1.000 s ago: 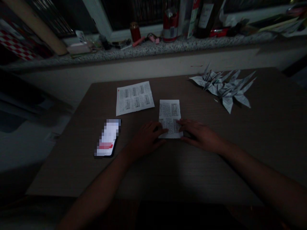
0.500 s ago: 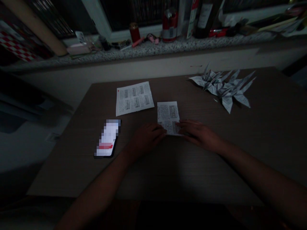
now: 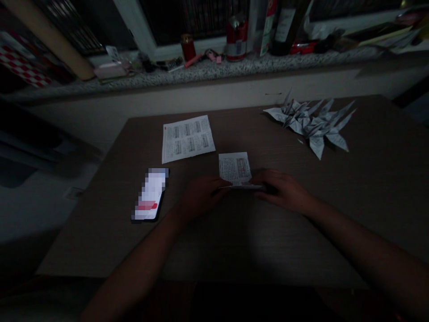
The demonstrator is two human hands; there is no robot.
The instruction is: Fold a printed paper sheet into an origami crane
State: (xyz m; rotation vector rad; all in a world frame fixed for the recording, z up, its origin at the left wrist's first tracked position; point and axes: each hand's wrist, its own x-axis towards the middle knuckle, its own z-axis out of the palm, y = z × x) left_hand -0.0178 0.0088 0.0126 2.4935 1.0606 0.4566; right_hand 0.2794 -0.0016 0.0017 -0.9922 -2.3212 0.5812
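A small printed sheet of paper (image 3: pixel 234 167) lies on the brown table (image 3: pixel 301 232), its near edge lifted off the surface. My left hand (image 3: pixel 201 197) pinches the near left corner, fingers closed on it. On the other side, my right hand (image 3: pixel 283 191) grips the near right corner. Both hands rest low on the table, close together. The light is dim.
A second printed sheet (image 3: pixel 187 137) lies flat behind and left. A lit phone (image 3: pixel 150 193) sits at the left. A heap of folded paper cranes (image 3: pixel 311 123) is at the far right. A stone ledge (image 3: pixel 201 71) with cans and bottles runs behind.
The sheet lay flat under my fingertips; its near edge has since been raised and drawn back toward me, so it looks shorter. Both hands shifted slightly nearer.
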